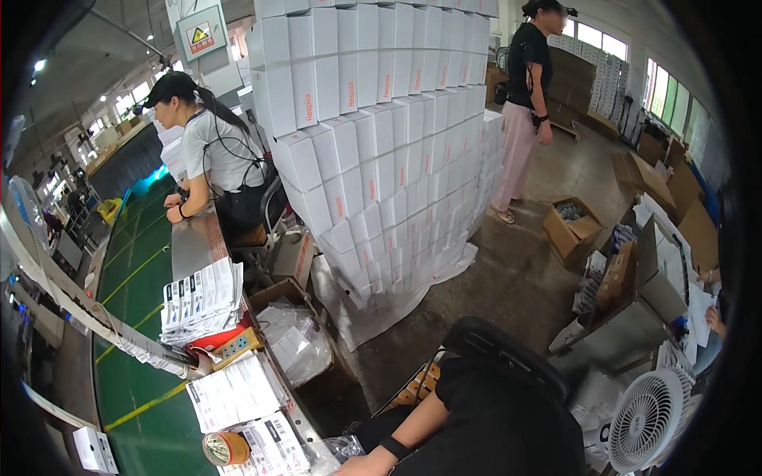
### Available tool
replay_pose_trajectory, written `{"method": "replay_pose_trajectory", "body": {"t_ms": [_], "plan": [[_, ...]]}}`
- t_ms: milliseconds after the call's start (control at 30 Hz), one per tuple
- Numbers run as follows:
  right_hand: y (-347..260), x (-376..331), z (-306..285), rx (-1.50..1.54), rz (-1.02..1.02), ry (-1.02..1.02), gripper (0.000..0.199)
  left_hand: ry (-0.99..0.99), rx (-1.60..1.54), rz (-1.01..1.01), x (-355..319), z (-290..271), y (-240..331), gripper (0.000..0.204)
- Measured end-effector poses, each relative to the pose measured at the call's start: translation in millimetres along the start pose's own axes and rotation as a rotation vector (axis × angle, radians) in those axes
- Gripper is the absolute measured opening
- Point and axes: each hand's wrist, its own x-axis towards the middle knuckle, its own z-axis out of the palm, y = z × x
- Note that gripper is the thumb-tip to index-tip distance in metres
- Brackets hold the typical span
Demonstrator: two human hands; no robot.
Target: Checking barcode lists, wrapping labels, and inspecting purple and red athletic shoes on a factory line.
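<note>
Neither of my hands is in view. Closest to me, at the lower edge, a seated person in a black top [492,428] reaches a forearm with a black wristband [394,448] toward the bench edge. Beside that arm lie stacks of white printed packets [234,393] and a roll of brown tape [225,448]. A green conveyor belt [143,381] runs along the left, with a small white box [95,448] on it.
A tall wall of white cartons [381,159] stands on the floor in the middle. A person in a black cap [210,151] works at the belt; another person [528,103] stands behind. An open carton of plastic bags [294,337], cardboard boxes [570,226] and a white fan [647,416] are around.
</note>
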Motion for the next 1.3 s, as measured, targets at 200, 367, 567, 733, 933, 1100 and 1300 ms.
{"method": "replay_pose_trajectory", "body": {"t_ms": [200, 367, 567, 733, 933, 1100, 1300], "plan": [[3, 2, 1, 0.221, -0.026, 0.265, 0.036, -0.007, 0.255, 0.113, 2, -4, 0, 0.068], [-11, 14, -22, 0.630, -0.017, -0.106, 0.034, -0.054, 0.101, 0.061, 44, -93, 35, 0.062], [0, 20, -57, 0.924, -0.077, -0.203, 0.041, 0.151, -0.685, -0.564, 54, -68, 66, 0.017], [2, 12, -86, 0.668, 0.145, -0.065, 0.042, 0.191, -0.986, -1.341, 35, -107, 40, 0.025], [10, 19, -87, 0.752, 0.320, -0.211, 0.035, 0.632, -1.311, -1.542, 15, -128, 22, 0.031], [3, 25, -80, 0.723, 0.275, -0.229, 0.032, 0.739, -1.443, -1.620, 17, -136, 17, 0.037], [-11, 39, -66, 0.851, 0.244, -0.263, 0.032, 0.701, -1.551, -1.581, 8, -128, 28, 0.038]]}}
